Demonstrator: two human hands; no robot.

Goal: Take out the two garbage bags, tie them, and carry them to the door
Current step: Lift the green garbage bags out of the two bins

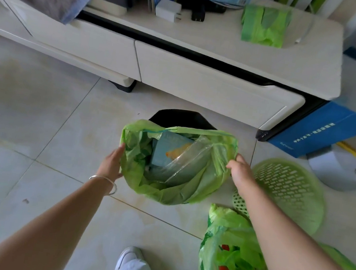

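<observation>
A green garbage bag [189, 189] hangs open in the middle of the floor, partly lifted out of a black bin [182, 117] behind it. Inside lie a teal box and clear plastic. My left hand [112, 164] grips the bag's left rim, and my right hand [239, 170] pinches its right rim. A second green bag [230, 258], full of rubbish and untied, stands on the floor at the lower right, partly hidden by my right forearm.
A green plastic basket [291, 191] lies tipped on the floor to the right. A low white cabinet [214, 84] runs across the back, with a roll of green bags [264, 25] on top. A blue box [318, 130] stands beside it. My white shoe [132, 269] is below.
</observation>
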